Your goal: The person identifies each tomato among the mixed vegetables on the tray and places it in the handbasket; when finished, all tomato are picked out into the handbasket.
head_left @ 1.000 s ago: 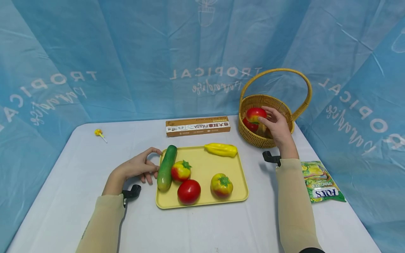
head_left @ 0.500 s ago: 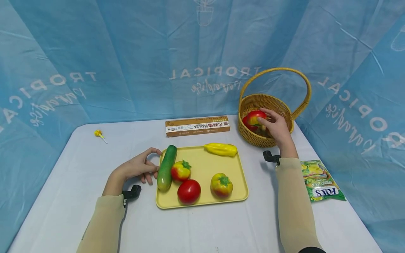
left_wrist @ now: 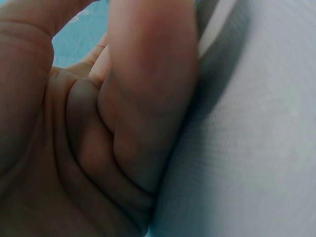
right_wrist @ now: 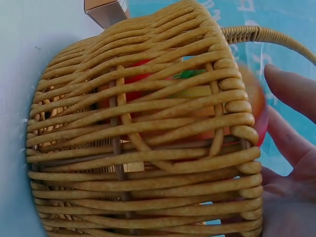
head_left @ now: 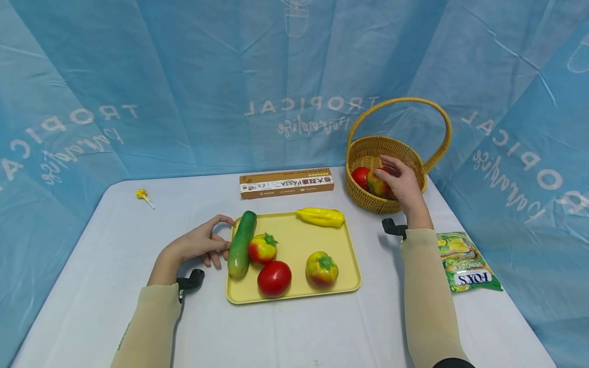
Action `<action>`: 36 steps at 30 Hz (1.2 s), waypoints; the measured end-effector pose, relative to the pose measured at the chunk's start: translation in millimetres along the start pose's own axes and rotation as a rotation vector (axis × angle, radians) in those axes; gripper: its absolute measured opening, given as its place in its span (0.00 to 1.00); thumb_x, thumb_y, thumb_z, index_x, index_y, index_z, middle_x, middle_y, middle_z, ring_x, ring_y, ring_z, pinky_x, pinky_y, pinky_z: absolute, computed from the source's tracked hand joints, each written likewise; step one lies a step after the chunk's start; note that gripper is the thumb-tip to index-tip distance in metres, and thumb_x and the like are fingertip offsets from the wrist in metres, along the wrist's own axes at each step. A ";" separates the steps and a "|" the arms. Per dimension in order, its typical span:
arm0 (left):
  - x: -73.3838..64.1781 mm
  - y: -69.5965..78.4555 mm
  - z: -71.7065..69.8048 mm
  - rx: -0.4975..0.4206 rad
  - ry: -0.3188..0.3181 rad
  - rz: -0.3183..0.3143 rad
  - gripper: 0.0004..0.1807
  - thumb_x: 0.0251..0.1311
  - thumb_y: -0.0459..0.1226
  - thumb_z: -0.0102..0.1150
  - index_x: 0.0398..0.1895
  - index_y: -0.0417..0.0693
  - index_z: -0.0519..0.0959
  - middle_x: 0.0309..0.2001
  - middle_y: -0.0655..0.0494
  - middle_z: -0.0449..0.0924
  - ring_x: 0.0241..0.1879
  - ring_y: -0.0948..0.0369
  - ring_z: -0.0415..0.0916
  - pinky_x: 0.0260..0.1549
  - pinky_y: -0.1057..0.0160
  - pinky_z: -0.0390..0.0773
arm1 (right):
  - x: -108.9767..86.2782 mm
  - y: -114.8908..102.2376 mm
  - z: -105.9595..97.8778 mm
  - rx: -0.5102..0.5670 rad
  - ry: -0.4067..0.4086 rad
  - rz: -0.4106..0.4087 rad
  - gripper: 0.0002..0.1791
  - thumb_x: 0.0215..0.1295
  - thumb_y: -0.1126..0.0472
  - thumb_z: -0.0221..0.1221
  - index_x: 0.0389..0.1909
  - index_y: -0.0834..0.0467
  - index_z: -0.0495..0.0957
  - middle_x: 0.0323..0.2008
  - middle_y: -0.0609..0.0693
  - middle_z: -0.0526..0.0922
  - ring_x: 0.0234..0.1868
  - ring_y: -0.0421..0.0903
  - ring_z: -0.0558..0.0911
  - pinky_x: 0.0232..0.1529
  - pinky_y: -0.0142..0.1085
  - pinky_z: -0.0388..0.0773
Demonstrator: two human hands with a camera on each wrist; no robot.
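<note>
My right hand [head_left: 401, 185] reaches into the wicker basket [head_left: 371, 203], thumb and fingers around a red-and-yellow fruit with a green calyx [head_left: 378, 185]. Beside that fruit a red one [head_left: 360, 176] lies in the basket; the right wrist view shows both partly through the weave. My left hand [head_left: 202, 240] rests at the left edge of the yellow tray [head_left: 294, 240], bent fingertips at the rim beside a green cucumber [head_left: 242, 245]. The tray also bears a red-and-yellow fruit [head_left: 263, 249], a red tomato [head_left: 274, 279], a yellow-and-red fruit [head_left: 322, 269] and a yellow pepper [head_left: 320, 217].
A pasta box [head_left: 287, 184] lies behind the tray. To the far left is a lollipop [head_left: 143, 196]. A green snack bag [head_left: 469, 263] lies right of my right forearm. The basket's tall handle [head_left: 446, 143] arches over its opening, and a blue curtain [head_left: 207, 76] hangs behind.
My right hand has lowered the red-and-yellow fruit deeper into the basket, to the right of the red one. My left hand and the tray have stayed put.
</note>
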State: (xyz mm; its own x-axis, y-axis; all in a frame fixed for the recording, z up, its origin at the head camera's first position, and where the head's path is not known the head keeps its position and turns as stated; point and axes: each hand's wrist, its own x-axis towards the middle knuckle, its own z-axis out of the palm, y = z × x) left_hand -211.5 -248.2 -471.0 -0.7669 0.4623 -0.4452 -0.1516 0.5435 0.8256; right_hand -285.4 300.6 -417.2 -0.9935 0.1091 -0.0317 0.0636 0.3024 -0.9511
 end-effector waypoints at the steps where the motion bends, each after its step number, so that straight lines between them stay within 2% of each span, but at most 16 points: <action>1: -0.1 0.0 0.0 0.001 0.000 -0.001 0.34 0.72 0.38 0.60 0.76 0.55 0.56 0.34 0.48 0.91 0.23 0.54 0.88 0.22 0.62 0.85 | 0.0 0.2 0.2 -0.001 0.002 -0.006 0.36 0.76 0.51 0.63 0.81 0.50 0.64 0.82 0.55 0.64 0.82 0.54 0.64 0.82 0.52 0.63; 6: -0.9 1.3 -0.1 0.000 0.000 -0.001 0.34 0.72 0.37 0.60 0.76 0.54 0.56 0.33 0.48 0.90 0.23 0.54 0.88 0.22 0.62 0.85 | -1.4 -1.0 0.5 -0.008 0.017 -0.030 0.34 0.77 0.52 0.62 0.80 0.52 0.66 0.80 0.56 0.66 0.82 0.54 0.64 0.82 0.51 0.62; 11: -1.6 0.8 -0.1 -0.001 -0.003 -0.007 0.34 0.72 0.37 0.59 0.76 0.54 0.56 0.34 0.48 0.90 0.23 0.54 0.88 0.23 0.62 0.85 | -5.4 -5.4 1.0 -0.021 0.019 -0.057 0.33 0.76 0.49 0.62 0.78 0.51 0.68 0.78 0.55 0.69 0.79 0.52 0.68 0.80 0.50 0.67; 19: -0.3 1.9 -1.6 0.003 -0.010 -0.004 0.34 0.72 0.38 0.59 0.76 0.54 0.55 0.34 0.48 0.91 0.24 0.53 0.88 0.23 0.61 0.85 | -14.2 -26.7 7.4 -0.020 0.000 -0.134 0.31 0.76 0.49 0.63 0.77 0.46 0.71 0.77 0.53 0.72 0.78 0.50 0.70 0.78 0.51 0.68; 24: 0.3 1.3 -2.2 -0.003 -0.014 -0.012 0.35 0.72 0.38 0.60 0.75 0.54 0.55 0.34 0.48 0.91 0.24 0.53 0.88 0.23 0.62 0.85 | -26.6 -47.9 25.0 0.024 -0.069 -0.212 0.31 0.75 0.51 0.65 0.76 0.48 0.72 0.77 0.54 0.72 0.78 0.53 0.69 0.81 0.52 0.64; 28: 0.6 0.9 -2.1 -0.004 -0.011 -0.014 0.35 0.72 0.39 0.61 0.75 0.54 0.55 0.34 0.48 0.91 0.24 0.54 0.88 0.23 0.62 0.85 | -36.0 -60.8 44.1 0.045 -0.150 -0.263 0.31 0.75 0.54 0.65 0.76 0.49 0.71 0.77 0.54 0.72 0.79 0.56 0.68 0.81 0.52 0.64; 33: 0.7 1.0 -1.9 -0.001 -0.008 -0.009 0.34 0.72 0.38 0.60 0.75 0.54 0.56 0.34 0.48 0.90 0.24 0.53 0.88 0.23 0.62 0.85 | -43.9 -68.7 66.8 0.066 -0.274 -0.321 0.30 0.75 0.59 0.64 0.76 0.51 0.71 0.75 0.53 0.74 0.77 0.53 0.71 0.80 0.52 0.65; 36: 0.9 1.5 -1.7 -0.002 -0.009 -0.006 0.34 0.72 0.38 0.60 0.75 0.53 0.56 0.34 0.48 0.90 0.24 0.54 0.88 0.23 0.62 0.85 | -45.9 -69.6 78.8 0.088 -0.362 -0.325 0.32 0.76 0.60 0.64 0.77 0.53 0.69 0.75 0.54 0.73 0.78 0.53 0.70 0.81 0.52 0.64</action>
State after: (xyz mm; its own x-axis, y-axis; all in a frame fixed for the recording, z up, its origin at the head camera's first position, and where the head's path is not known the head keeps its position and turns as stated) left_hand -213.5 -248.1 -469.6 -0.7600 0.4655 -0.4535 -0.1573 0.5453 0.8233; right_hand -251.7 199.9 -373.8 -0.9306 -0.3181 0.1813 -0.2480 0.1832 -0.9513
